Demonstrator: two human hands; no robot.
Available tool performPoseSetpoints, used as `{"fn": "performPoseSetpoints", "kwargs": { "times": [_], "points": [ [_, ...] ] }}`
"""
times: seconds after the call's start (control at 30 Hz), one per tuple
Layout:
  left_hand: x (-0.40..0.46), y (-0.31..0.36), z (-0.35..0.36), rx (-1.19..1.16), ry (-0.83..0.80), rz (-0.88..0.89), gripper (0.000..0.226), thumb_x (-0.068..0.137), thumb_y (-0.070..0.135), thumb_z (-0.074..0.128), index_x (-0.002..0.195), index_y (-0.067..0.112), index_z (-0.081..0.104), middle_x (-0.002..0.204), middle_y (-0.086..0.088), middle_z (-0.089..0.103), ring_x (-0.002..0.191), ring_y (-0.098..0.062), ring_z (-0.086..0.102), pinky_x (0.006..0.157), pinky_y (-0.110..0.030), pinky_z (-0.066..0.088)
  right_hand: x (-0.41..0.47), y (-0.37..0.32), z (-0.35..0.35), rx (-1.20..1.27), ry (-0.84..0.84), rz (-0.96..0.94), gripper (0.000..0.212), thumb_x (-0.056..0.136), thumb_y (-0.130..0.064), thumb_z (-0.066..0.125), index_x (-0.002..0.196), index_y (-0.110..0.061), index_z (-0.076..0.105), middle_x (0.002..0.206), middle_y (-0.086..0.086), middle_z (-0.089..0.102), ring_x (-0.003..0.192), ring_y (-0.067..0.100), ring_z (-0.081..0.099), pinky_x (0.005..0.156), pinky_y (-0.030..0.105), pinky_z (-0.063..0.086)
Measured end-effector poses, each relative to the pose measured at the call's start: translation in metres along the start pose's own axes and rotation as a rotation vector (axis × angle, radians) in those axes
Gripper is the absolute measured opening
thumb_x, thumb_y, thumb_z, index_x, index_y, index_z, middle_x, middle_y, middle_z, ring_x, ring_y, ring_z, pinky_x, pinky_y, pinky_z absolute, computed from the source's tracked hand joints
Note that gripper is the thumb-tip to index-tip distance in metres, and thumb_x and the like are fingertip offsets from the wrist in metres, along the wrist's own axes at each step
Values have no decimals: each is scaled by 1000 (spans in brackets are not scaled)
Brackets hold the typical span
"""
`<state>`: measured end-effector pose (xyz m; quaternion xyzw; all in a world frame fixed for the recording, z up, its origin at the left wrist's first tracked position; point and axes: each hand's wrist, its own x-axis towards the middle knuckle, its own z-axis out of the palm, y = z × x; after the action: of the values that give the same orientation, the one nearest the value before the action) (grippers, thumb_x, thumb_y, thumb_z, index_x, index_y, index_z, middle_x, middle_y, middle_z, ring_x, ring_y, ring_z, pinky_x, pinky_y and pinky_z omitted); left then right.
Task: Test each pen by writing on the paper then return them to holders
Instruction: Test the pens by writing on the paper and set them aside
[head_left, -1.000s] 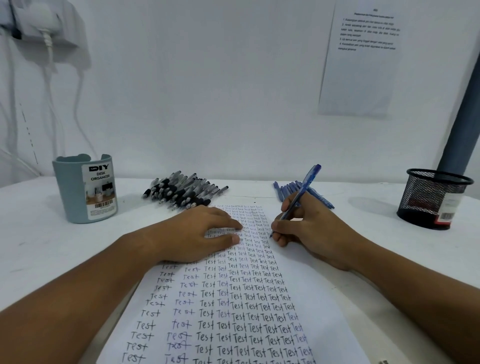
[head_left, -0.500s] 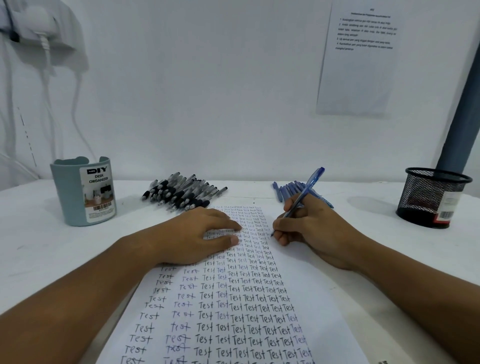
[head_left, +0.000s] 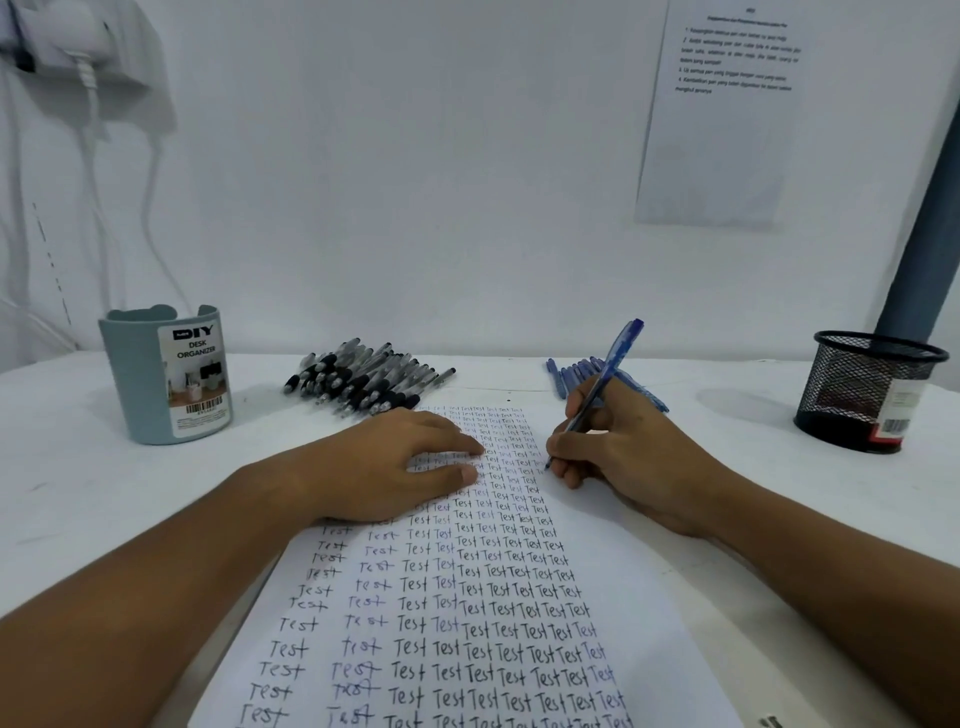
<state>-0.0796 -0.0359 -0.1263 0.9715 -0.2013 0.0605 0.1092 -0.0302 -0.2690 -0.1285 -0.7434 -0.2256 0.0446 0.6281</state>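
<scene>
Little has moved since the earlier frame: both hands hold their places.
Right hand (head_left: 628, 452): pinches blue pen (head_left: 605, 379), tip on paper (head_left: 639, 577) at its right margin.
Left hand (head_left: 395, 462): flat, fingers straight, pinning the sheet.
Step, judged: writing test in progress.
Next: lift pen, carry it to mesh holder (head_left: 867, 389) at the bench (head_left: 67, 483) right end.
Black pens (head_left: 363, 382): heaped beyond paper, near grey organizer (head_left: 166, 374).

Lighting: bright, even, cool-white; source not visible. Shadows: soft; a faint oval on the table (head_left: 727, 431) left of the mesh holder (head_left: 862, 395), another beside the blue-grey organizer (head_left: 166, 374). Glare: none. Distortion: wide-angle bowing toward the edges; forearms enlarged at lower corners. Focus: paper (head_left: 639, 597) lettering crisp; wall notice (head_left: 722, 114) print soft, barely legible.
</scene>
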Motion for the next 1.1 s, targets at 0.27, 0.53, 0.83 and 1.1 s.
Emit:
{"fn": "performPoseSetpoints", "kwargs": {
  "times": [0.27,0.53,0.83,1.1],
  "points": [
    [0,0,0,-4,9,4,53,89,60,36,137,40,47,145,17,42,124,10,30,102,-12,19,1,0,-2,90,18,16,31,85,17,58,91,-9,43,66,17,56,53,24,57,51,29,48],
    [2,-1,1,2,25,29,56,87,61,34,137,39,47,144,16,43,119,13,29,98,-9,18,2,2,-2,18,11,16,29,84,14,59,90,-9,44,73,20,59,59,27,57,54,31,49],
    [2,-9,3,-9,118,28,50,91,57,40,131,32,55,133,14,54,119,4,43,102,-19,33,5,-1,0,74,72,36,26,87,10,58,90,-10,42,64,14,55,54,24,55,48,32,43],
    [4,-18,3,-34,332,-61,29,95,35,54,120,24,66,117,10,63,105,0,54,95,-23,43,39,-27,2,134,175,96,36,105,-29,38,85,-3,52,76,15,59,55,25,61,55,33,51]
  ]
}}
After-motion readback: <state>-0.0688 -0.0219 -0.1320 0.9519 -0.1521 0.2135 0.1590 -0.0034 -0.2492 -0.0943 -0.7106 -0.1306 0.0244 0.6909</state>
